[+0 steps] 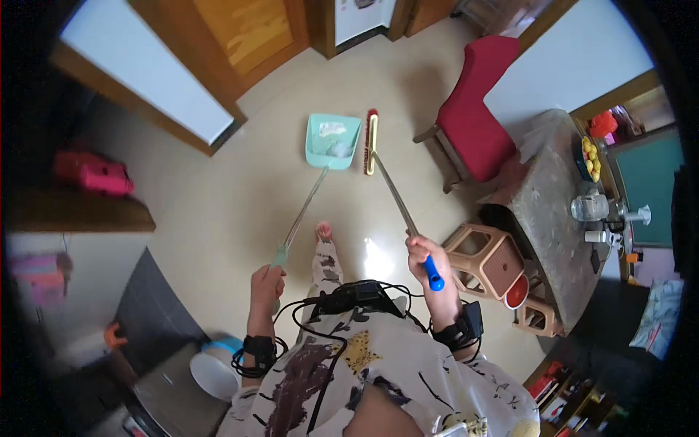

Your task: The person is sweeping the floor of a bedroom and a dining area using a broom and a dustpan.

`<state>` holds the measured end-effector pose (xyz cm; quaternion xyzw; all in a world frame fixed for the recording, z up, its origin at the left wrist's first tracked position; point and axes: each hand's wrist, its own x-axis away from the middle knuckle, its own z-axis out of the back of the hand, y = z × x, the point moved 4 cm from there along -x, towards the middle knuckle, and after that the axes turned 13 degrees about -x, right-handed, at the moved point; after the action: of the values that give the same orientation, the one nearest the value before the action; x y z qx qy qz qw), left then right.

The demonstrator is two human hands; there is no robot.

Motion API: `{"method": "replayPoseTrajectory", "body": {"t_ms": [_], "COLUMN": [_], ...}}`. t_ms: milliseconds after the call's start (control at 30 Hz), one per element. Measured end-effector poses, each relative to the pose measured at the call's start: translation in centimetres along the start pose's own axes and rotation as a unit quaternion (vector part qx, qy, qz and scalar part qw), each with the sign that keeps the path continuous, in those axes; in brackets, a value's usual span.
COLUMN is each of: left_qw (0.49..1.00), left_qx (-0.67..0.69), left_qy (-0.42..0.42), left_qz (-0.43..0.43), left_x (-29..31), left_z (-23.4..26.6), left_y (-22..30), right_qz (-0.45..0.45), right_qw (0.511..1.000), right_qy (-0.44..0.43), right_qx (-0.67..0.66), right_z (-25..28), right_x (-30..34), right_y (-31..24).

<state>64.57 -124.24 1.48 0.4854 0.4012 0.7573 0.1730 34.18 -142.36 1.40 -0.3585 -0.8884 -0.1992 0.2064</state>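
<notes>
My left hand (pixel 268 282) is closed around the pale green handle of a long-handled dustpan (pixel 316 143). The pan lies on the floor ahead, with a small whitish clump of debris (pixel 339 150) inside it near its right side. In my right hand (pixel 422 259) is the shaft of a broom (pixel 393 188), gripped just below its blue end. The broom's cream head with red bristles (pixel 372 142) rests on the floor to the right of the pan, a small gap apart from it.
A red-covered chair (pixel 470 109) stands ahead on the right. Nearer are a brown plastic stool (pixel 486 264), a red bowl (pixel 516 291) and a stone-look table (pixel 557 211) bearing a fruit bowl (pixel 590 159) and a glass jar (pixel 588 207). A white wall corner (pixel 218 131) juts in at left; a white bucket (pixel 215 373) stands at lower left.
</notes>
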Motion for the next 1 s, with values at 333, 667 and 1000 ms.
{"method": "replayPoseTrajectory", "body": {"t_ms": [333,667,1000], "left_qw": [0.972,0.971,0.973], "left_qx": [-0.216,-0.215,-0.164], "left_qy": [-0.089,-0.101,-0.159], "left_qz": [0.001,0.027,0.014], "left_x": [-17.7,-29.1,-41.2], "left_z": [-2.4,-12.4,-20.5], "left_y": [17.0,27.9,42.8], "right_qz": [0.121,0.093,0.303], "right_qw": [0.979,0.991,0.851], "right_qy": [0.082,0.051,0.145], "right_qx": [0.144,0.086,0.404], "right_z": [-7.9,-15.9,-27.1], "right_x": [-9.8,-19.6,-29.2], "right_y": [-5.7,-15.4,-27.7]}}
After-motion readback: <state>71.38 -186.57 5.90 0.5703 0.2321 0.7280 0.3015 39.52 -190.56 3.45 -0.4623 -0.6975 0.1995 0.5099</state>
